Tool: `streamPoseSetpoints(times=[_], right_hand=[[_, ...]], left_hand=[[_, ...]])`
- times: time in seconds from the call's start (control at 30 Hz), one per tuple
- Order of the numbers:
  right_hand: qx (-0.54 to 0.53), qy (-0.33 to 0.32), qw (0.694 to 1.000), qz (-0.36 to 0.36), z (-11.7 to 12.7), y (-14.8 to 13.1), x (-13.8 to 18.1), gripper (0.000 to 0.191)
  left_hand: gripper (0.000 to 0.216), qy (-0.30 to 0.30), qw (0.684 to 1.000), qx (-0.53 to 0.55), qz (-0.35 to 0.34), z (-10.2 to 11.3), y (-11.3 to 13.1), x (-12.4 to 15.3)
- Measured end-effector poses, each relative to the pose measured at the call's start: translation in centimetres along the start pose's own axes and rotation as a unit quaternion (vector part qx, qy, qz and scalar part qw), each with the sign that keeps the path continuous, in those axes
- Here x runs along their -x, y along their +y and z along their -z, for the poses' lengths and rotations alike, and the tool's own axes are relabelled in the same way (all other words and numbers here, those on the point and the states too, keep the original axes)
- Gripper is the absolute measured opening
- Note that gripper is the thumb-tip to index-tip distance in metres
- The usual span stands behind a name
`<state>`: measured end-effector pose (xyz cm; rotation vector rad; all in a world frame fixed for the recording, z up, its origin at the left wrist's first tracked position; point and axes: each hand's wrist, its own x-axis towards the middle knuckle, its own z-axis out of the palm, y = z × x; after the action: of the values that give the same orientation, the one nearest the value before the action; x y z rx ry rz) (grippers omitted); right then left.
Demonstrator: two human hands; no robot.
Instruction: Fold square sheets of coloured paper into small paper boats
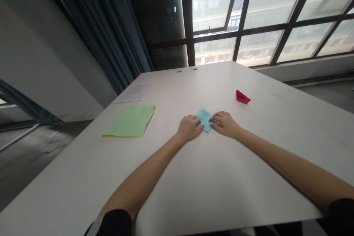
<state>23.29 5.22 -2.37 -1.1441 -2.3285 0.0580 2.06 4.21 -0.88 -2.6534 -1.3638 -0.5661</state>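
A small light-blue piece of folded paper lies on the white table between my hands, one corner pointing away from me and one toward me. Crease lines show on its upper half. My left hand grips its left corner with curled fingers, the thumb near the lower edge. On the opposite corner my right hand is closed, thumb and fingers pinching the paper. Beyond my right hand rests a red folded paper boat, touched by neither hand.
A stack of green paper sheets with a yellow edge underneath lies to the left. Behind it is a white printed sheet at the table's left edge. The white table reaches toward the windows, with two round holes near its far edge.
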Motion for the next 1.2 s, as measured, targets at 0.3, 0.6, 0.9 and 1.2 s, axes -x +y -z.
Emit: streamPoseSetpoints(times=[0.3, 0.6, 0.9, 1.2], right_hand=[[0.009, -0.013, 1.000, -0.004, -0.1, 0.1, 0.0, 0.026], [0.026, 0.000, 0.999, -0.037, -0.3, 0.0, 0.0, 0.022], [0.023, -0.003, 0.999, -0.034, -0.2, -0.1, 0.0, 0.021], [0.022, -0.010, 0.999, -0.036, -0.1, -0.2, 0.0, 0.021]], left_hand=[[0.037, -0.016, 0.999, -0.035, 0.022, 0.1, 1.1, 0.0], [0.029, -0.018, 0.995, -0.064, 0.075, 0.1, -0.2, 0.1], [0.033, 0.022, 0.996, -0.010, 0.091, -0.6, -1.0, 0.0], [0.035, 0.064, 0.994, 0.048, 0.067, -0.1, -0.8, -0.1]])
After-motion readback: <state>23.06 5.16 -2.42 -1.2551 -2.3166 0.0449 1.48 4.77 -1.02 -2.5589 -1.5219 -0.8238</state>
